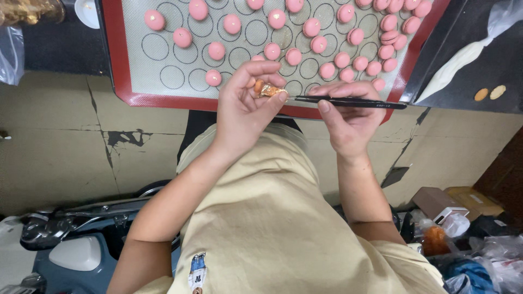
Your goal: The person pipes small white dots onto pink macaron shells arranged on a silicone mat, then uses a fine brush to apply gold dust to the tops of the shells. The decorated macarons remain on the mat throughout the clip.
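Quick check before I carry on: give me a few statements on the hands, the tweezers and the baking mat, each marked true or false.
1. The left hand pinches a small crumpled piece of gold foil. True.
2. The right hand holds a white piping bag. False: it holds slim black tweezers; the white piping bag lies apart.
3. Round pink macaron shells sit on the red-edged grey silicone mat. True.
4. Every printed circle is filled. False: many are bare.

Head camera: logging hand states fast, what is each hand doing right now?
Left hand: closed on a small gold foil piece.
Right hand: closed on black tweezers, tips at the foil.
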